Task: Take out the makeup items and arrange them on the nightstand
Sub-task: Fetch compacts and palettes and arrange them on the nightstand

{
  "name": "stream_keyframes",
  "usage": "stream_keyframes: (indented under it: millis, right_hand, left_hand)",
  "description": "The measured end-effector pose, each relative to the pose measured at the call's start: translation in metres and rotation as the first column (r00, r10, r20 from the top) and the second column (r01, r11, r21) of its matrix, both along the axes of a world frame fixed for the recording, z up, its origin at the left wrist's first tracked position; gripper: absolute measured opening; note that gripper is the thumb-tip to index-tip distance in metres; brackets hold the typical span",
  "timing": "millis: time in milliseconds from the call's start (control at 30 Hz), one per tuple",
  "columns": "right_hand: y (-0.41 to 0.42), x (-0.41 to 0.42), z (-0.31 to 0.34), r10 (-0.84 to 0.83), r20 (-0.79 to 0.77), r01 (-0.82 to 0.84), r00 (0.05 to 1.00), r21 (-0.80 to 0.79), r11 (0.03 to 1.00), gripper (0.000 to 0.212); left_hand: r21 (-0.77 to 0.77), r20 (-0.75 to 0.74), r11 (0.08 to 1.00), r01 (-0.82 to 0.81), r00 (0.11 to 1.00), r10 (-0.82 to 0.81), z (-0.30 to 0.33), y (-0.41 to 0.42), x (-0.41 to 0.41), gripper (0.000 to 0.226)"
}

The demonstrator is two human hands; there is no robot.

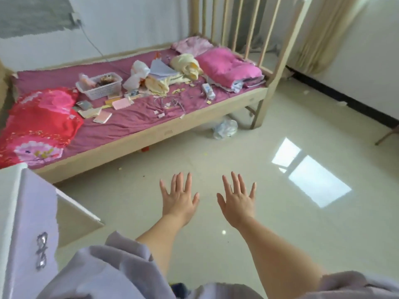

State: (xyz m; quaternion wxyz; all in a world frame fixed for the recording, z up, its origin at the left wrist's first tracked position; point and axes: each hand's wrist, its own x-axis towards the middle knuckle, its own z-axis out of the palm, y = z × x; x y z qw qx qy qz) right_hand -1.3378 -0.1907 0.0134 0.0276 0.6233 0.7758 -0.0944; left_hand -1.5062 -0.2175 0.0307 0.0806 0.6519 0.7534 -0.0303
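My left hand [179,198] and my right hand [238,200] are stretched out side by side over the tiled floor, palms down, fingers spread, both holding nothing. A white nightstand [23,223] with a silver handle stands at the lower left, close to my left sleeve. On the bed beyond, a white plastic basket [101,87] holds small items I cannot make out. Around the basket lie small flat cases [103,116] and a white tube or box [208,90], all on the purple sheet. Both hands are well short of the bed.
A wooden bed [151,130] with a purple sheet runs across the view, its barred end frame [269,46] at the right. On it lie a red pillow [41,124], pink bedding [228,65] and crumpled cloths. A plastic bag [225,128] sits on the floor under the bed.
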Motion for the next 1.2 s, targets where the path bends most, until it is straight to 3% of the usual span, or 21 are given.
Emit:
stream_keyframes:
  millis: [167,367,567,733,1200]
  right_hand:
    - [-0.077,0.153,-0.006,-0.254,0.033,0.256,0.967,-0.091,0.962,0.060]
    - [-0.163,0.303,-0.006,-0.596,0.030,0.594,0.803,-0.126,0.794,0.059]
    - [-0.201,0.385,-0.012,-0.770,0.024,0.763,0.638,-0.151,0.628,0.058]
    - [-0.172,0.436,-0.013,-0.810,-0.002,0.798,0.586,-0.171,0.578,0.057]
    - [0.023,0.609,0.000,-0.872,-0.025,0.859,0.488,-0.162,0.485,0.056]
  left_hand:
    - [-0.053,0.053,0.969,0.240,0.970,-0.237,-0.016,-0.034,0.154,0.063]
    - [-0.069,0.067,0.852,0.518,0.855,-0.515,-0.015,-0.062,0.314,0.063]
    - [-0.115,0.055,0.685,0.719,0.693,-0.718,-0.018,-0.065,0.420,0.064]
    - [-0.110,0.050,0.632,0.767,0.639,-0.767,-0.021,-0.023,0.479,0.063]
    - [-0.105,0.033,0.541,0.835,0.546,-0.837,-0.014,0.197,0.659,0.063]
